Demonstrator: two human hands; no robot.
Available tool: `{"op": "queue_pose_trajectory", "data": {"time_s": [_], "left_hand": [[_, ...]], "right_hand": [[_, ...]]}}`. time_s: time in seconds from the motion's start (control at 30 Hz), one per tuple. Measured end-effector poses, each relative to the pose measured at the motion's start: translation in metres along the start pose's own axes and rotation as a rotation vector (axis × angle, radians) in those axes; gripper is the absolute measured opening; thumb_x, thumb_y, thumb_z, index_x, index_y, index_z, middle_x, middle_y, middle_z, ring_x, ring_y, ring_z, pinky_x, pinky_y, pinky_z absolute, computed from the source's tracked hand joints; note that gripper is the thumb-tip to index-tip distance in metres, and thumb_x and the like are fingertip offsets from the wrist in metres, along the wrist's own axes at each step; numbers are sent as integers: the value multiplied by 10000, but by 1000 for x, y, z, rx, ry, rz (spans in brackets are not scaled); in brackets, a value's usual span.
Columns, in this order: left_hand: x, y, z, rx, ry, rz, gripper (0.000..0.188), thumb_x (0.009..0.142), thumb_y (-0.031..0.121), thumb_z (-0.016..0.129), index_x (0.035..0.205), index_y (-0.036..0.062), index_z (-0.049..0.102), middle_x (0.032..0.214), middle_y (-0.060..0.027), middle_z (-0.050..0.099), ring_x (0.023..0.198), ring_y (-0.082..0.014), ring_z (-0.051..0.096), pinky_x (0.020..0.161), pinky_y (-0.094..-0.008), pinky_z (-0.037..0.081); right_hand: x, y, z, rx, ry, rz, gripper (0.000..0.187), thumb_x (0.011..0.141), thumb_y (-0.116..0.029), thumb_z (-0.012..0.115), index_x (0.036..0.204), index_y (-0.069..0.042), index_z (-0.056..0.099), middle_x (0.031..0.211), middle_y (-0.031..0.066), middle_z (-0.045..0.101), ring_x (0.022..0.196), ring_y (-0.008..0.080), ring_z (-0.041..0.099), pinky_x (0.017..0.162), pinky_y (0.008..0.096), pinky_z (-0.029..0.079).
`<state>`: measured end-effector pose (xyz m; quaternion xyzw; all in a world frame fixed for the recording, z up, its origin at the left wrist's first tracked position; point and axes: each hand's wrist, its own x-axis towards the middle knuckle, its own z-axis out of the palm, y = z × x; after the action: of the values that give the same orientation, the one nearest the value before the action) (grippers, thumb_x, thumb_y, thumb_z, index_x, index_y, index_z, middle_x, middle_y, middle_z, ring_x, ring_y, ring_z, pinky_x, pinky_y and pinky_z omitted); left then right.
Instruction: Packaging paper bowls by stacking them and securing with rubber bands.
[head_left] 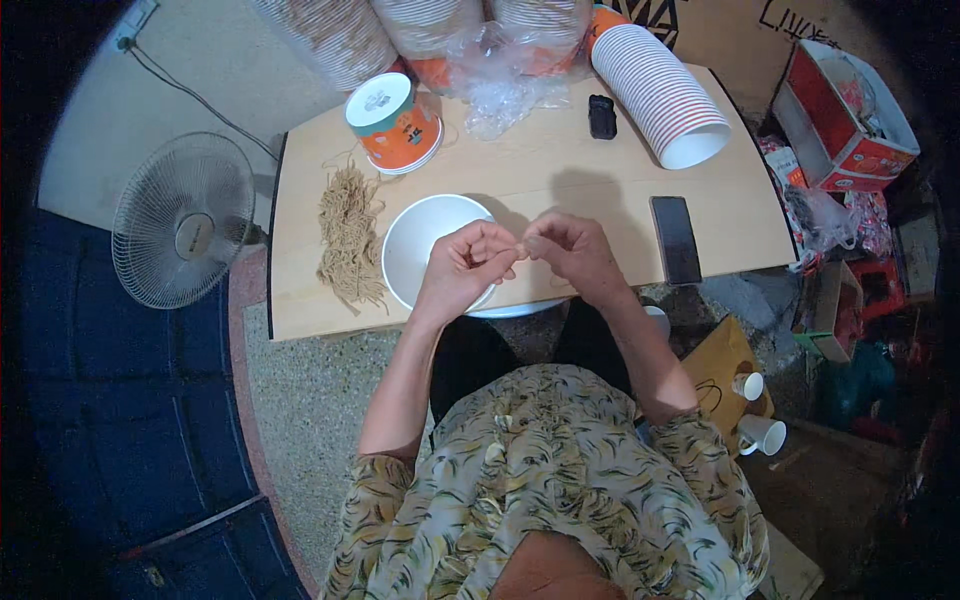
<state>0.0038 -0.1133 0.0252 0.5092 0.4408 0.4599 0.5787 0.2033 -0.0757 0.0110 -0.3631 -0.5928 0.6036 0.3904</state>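
Note:
My left hand point(470, 263) and my right hand point(578, 258) meet above the table's near edge, their fingertips pinched close together. Between them is what looks like a thin tan cord point(522, 249), mostly hidden by the fingers. Partly under my left hand stands a white paper bowl point(405, 245), its mouth facing up. A loose heap of tan cords point(347, 240) lies to the left of the bowl. Behind the heap, an orange and green paper tub point(405, 135) rests upside down. Another white rim point(515, 311) shows below the table edge, near my lap.
A long stack of paper tubs point(660, 95) lies at the back right, near a small black case point(602, 117). A phone point(676, 240) lies on the right of the table point(540, 150). A fan point(190, 225) stands left; a red box point(850, 120) sits right.

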Motion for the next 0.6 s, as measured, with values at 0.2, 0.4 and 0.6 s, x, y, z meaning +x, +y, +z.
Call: {"op": "queue_pose_trajectory", "data": {"time_s": [0.2, 0.4, 0.6], "left_hand": [[-3, 0, 3, 40, -5, -14, 284, 959, 47, 636, 1240, 10, 610, 928, -48, 749, 673, -29, 592, 620, -202, 504], [-5, 1, 6, 200, 28, 83, 282, 955, 50, 624, 1231, -5, 650, 884, -41, 746, 634, -5, 547, 578, -201, 466], [-9, 9, 16, 715, 129, 284, 81, 820, 174, 748, 872, 111, 742, 814, -92, 713, 721, -294, 676, 661, -380, 544]], "right_hand": [[0, 7, 2, 147, 130, -65, 72, 930, -130, 675, 936, -59, 671, 771, -58, 587, 607, -1, 430, 521, 185, 321], [-5, 7, 2, -22, 187, 20, 87, 907, -127, 704, 915, -45, 676, 738, -53, 571, 614, 7, 444, 534, 187, 328], [-28, -21, -16, -492, 98, -68, 187, 875, -171, 750, 853, 6, 693, 673, 29, 603, 617, 82, 521, 585, 260, 438]]}}
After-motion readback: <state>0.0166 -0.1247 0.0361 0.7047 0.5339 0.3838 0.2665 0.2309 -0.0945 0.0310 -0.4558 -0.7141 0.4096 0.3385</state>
